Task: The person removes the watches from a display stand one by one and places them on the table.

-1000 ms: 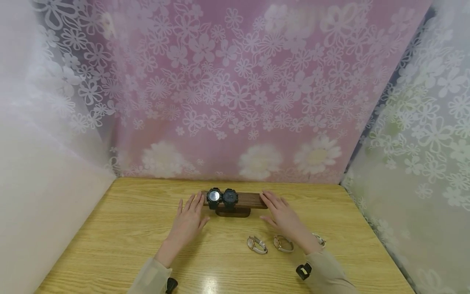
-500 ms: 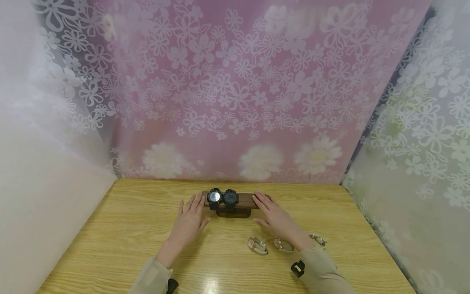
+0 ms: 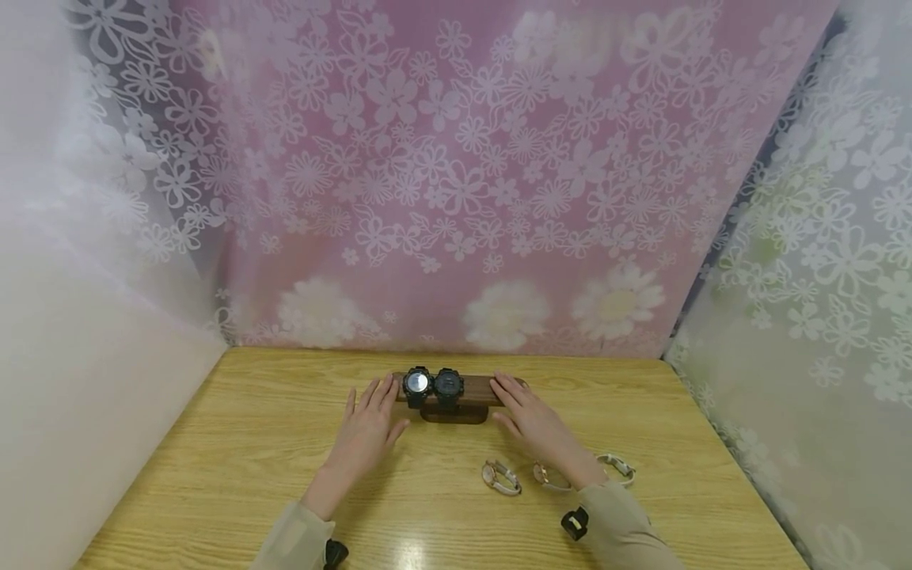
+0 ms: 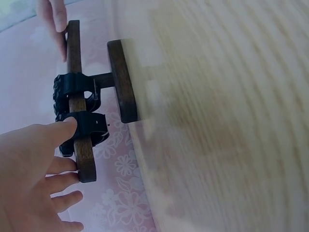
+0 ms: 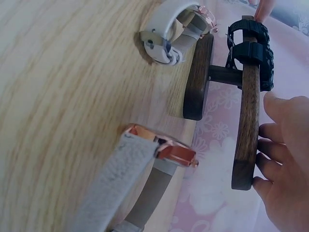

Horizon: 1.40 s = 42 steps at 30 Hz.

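A dark wooden watch stand (image 3: 476,389), a crossbar on a short post and flat base (image 4: 123,82), stands toward the back of the table. Two black digital watches (image 3: 417,383) (image 3: 449,384) are strapped side by side on its left half. My left hand (image 3: 362,437) rests fingertips at the bar's left end, fingers spread; in the left wrist view its thumb overlaps the nearer black strap. My right hand (image 3: 543,434) lays extended fingers on the bar's right part. In the right wrist view its fingertips (image 5: 263,133) line the bar's edge, the thumb close to the watches.
Several pale-strapped watches lie on the wooden table (image 3: 271,475) before the stand: one with a rose-gold case (image 3: 502,477), another (image 3: 552,476) partly behind my right forearm, a third (image 3: 618,469) beyond it. A pink floral curtain (image 3: 456,198) hangs behind the table's back edge.
My right hand has slid a little leftward along the bar, in from its right end. The left hand keeps its place at the left end.
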Motion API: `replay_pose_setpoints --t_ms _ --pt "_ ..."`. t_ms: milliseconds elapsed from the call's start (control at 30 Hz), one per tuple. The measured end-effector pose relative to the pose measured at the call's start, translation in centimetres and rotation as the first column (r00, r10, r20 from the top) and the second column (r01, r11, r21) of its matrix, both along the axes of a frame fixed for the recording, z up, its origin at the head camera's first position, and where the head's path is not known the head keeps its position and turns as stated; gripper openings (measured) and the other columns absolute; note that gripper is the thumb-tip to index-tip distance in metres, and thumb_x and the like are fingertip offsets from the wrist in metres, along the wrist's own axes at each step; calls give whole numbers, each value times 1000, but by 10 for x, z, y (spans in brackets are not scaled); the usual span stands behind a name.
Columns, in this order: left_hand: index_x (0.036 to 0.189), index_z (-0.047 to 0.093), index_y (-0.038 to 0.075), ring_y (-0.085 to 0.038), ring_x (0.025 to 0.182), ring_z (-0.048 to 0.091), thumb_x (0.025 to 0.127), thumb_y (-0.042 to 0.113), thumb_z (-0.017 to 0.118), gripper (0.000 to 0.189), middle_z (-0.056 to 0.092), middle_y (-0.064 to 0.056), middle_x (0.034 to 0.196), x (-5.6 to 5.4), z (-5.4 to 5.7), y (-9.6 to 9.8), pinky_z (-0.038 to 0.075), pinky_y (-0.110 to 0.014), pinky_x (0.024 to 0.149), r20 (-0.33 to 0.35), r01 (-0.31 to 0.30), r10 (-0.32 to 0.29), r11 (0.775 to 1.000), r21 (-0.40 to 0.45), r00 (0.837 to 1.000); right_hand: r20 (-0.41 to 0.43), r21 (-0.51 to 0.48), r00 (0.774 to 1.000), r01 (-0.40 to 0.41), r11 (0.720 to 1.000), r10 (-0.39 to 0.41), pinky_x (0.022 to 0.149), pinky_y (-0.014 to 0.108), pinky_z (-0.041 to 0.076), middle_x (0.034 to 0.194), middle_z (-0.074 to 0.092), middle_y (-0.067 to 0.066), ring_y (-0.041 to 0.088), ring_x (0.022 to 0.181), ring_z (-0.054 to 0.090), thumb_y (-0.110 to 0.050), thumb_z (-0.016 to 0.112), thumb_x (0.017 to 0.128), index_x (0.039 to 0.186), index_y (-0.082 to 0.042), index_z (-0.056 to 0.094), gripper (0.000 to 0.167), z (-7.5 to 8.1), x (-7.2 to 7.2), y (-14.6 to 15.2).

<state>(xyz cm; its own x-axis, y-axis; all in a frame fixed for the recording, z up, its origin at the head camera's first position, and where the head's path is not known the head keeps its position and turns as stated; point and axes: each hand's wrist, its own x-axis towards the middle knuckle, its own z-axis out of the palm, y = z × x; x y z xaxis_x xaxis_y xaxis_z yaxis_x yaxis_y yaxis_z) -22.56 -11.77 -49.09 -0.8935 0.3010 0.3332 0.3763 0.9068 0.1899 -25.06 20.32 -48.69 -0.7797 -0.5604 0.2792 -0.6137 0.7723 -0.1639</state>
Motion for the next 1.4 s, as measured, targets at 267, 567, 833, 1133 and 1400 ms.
replay_pose_setpoints --t_ms 267,567,833,1133,1400 --pt "133 66 3 -42 133 52 97 29 71 44 62 -17 139 -15 4 -2 37 -65 111 -104 6 12 986 168 994 12 6 1000 10 1000 -10 120 53 31 164 31 16 33 150 30 -35 53 106 157 -3 35 64 0 3 1" --pt "133 66 9 -35 117 64 92 29 77 47 68 -13 127 -38 22 -1 52 -54 99 -161 133 -87 944 303 983 0 3 1000 13 1000 -13 120 53 31 162 33 17 34 150 32 -34 55 105 157 -3 36 63 1 3 2" --pt "140 60 9 -37 129 56 88 35 79 61 61 -15 139 -49 20 4 43 -61 108 -77 199 -185 942 270 980 12 1 1000 -2 1000 2 119 55 30 162 32 18 37 149 32 -34 55 105 157 -1 35 64 3 2 0" --pt "144 56 9 -36 144 40 89 42 75 66 54 -13 148 -52 12 4 31 -66 114 -53 210 -205 972 109 977 24 -14 1000 4 1000 -4 119 55 30 163 31 16 35 149 32 -30 60 103 157 -2 36 65 2 1 -2" --pt "143 57 12 -34 143 42 86 40 79 67 57 -12 145 -58 8 4 30 -66 115 -70 225 -218 968 110 973 3 -46 1000 -6 999 6 118 55 33 161 35 20 36 148 34 -25 67 99 155 -1 38 67 3 2 0"
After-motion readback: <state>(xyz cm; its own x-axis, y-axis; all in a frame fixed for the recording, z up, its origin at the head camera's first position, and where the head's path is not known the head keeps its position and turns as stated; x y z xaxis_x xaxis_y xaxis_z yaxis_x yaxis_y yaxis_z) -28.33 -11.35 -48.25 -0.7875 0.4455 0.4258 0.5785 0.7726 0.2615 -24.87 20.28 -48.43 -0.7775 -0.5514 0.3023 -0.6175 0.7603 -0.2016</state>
